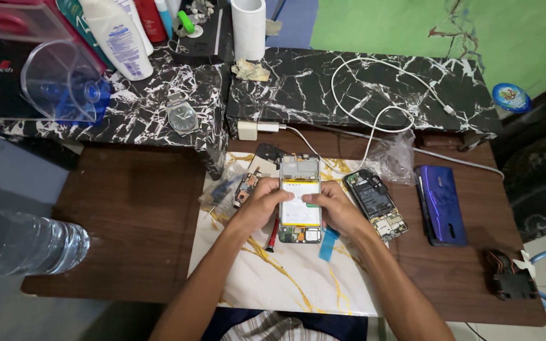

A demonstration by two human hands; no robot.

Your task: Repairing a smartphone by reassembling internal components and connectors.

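both hands pinch the opened phone (300, 201) on the marble mat (273, 278): left hand (262, 203) at its left edge, right hand (335, 208) at its right. it looks light, stiff and fragile inside; edges seem safest. far left of the grip, a clear bottle (23, 243) holds water.

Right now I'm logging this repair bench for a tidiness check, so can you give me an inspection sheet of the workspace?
Surface: white marble-pattern mat with gold veins on a brown wooden table.
Job's things: opened smartphone with exposed battery, back side up on the mat.
Clutter: second opened phone, purple phone back cover, red-handled screwdriver, silver wristwatch, clear plastic water bottle.
Hands: left hand and right hand both rest on the smartphone.
Cables: white charging cable looped across the black marble-pattern shelf.
Surroundings: green wall.
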